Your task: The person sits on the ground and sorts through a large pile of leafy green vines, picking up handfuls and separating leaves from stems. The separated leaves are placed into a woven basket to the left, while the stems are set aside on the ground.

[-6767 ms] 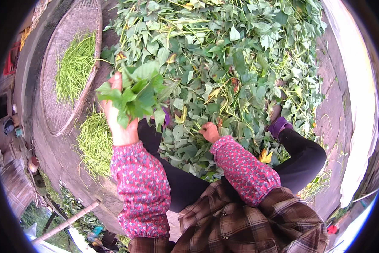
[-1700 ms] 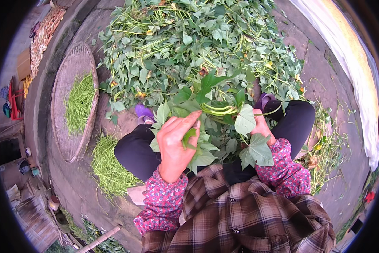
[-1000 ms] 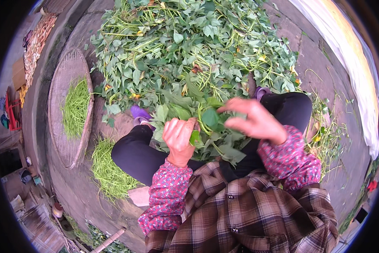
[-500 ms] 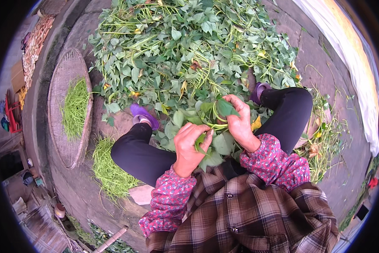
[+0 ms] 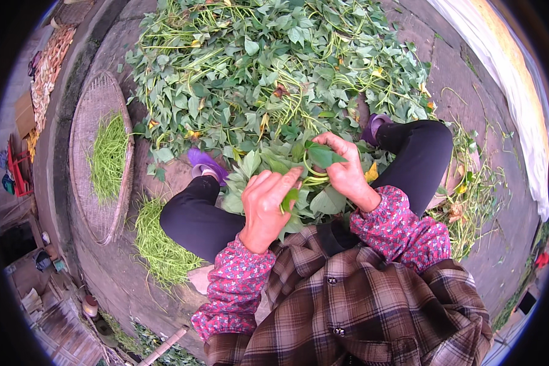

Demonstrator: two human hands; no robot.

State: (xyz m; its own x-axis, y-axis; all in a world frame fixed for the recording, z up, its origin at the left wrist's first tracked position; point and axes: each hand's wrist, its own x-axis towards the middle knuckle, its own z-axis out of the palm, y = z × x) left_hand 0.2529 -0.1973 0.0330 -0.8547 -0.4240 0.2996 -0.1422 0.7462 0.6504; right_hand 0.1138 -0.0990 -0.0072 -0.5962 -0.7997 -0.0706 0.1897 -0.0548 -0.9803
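Observation:
Over my lap, my right hand (image 5: 346, 171) is closed on a small bunch of leafy stems (image 5: 314, 179). A broad dark green leaf (image 5: 323, 156) sticks out from its fingers. My left hand (image 5: 267, 201) is closed just left of the bunch, its fingertips near the stems. A bright green leaf (image 5: 291, 199) shows at its thumb; its grip is partly hidden. Below and beyond both hands spreads a big heap of leafy vines (image 5: 244, 91), with some yellow and brown leaves in it.
At left lies a shallow woven basket (image 5: 90, 195) with stripped green stems (image 5: 109, 160) in it. Another stem pile (image 5: 158, 247) is on the ground by my left knee. Loose vine stalks (image 5: 469, 201) lie right of my right knee. White sheeting (image 5: 512, 79) runs along the far right.
My left hand has moved a little left and away from the stems, with the bright green leaf at its thumb. My right hand has stayed nearly in place, still holding the stems.

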